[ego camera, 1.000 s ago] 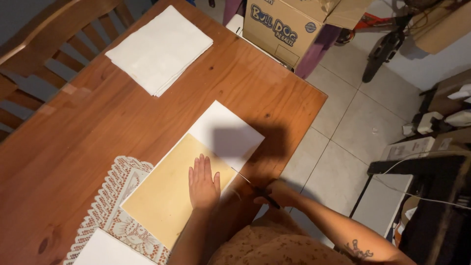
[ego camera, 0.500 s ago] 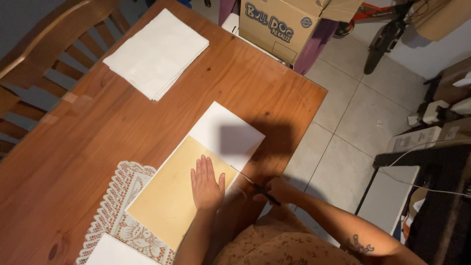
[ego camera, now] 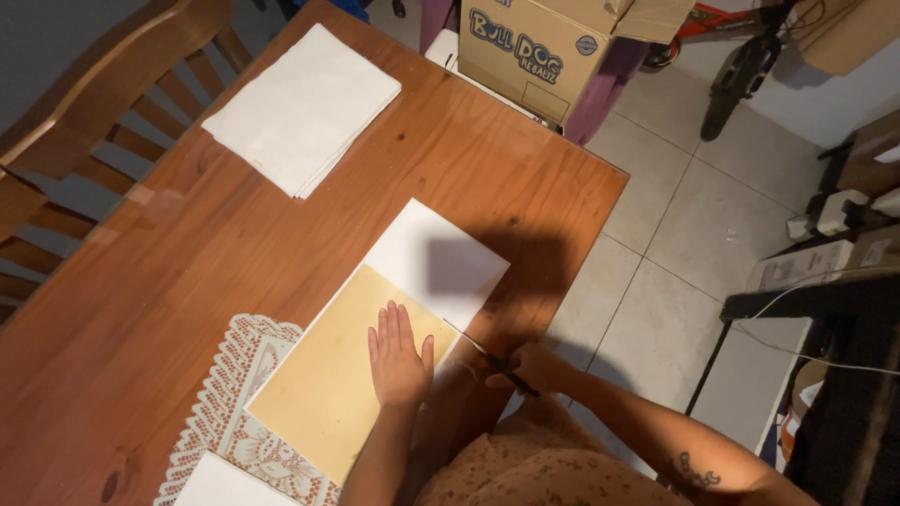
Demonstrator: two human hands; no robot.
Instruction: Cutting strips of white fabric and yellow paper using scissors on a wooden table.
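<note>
My left hand [ego camera: 397,354] lies flat, fingers together, on a tan board [ego camera: 328,394] that covers part of a white sheet [ego camera: 441,258] on the wooden table [ego camera: 234,244]. My right hand [ego camera: 534,365] grips a thin dark tool [ego camera: 483,354], a pencil or blade, whose tip touches the right edge of the tan board where it meets the white sheet. Which kind of tool it is stays unclear.
A stack of white sheets [ego camera: 302,108] lies at the table's far side. A lace doily [ego camera: 225,403] sits under the board's near end. A wooden chair [ego camera: 84,131] stands left. A cardboard box [ego camera: 553,47] and tiled floor [ego camera: 675,225] are beyond the table's edge.
The view has shifted slightly. My right hand with the tool has slid a little toward me along the board's edge; my left hand stays pressed on the board.
</note>
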